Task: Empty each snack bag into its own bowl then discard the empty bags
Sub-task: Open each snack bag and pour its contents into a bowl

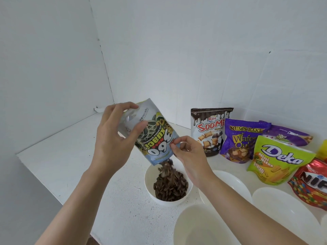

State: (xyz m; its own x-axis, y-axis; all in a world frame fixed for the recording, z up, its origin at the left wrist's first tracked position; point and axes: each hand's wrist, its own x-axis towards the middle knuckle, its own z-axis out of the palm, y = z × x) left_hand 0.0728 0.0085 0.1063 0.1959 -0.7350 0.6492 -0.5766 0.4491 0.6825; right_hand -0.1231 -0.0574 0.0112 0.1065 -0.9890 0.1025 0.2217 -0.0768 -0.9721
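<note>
A sunflower seed bag (155, 138) hangs upside down over a small white bowl (150, 184). My left hand (116, 137) grips the bag's upper end. My right hand (187, 152) pinches its right edge near the mouth. Dark seeds (169, 186) fall from the mouth into the bowl, which is partly full. Three empty white bowls stand nearby: one (231, 183) behind my right forearm, one (194, 225) at the front, one (283, 206) at the right.
Unopened bags stand along the back wall: Soomi (208, 131), purple Mum's Bake (240, 140), another purple bag (290, 135), green Deka (277, 160) and a red bag (311, 183). The white counter's edge (53, 183) runs at the left.
</note>
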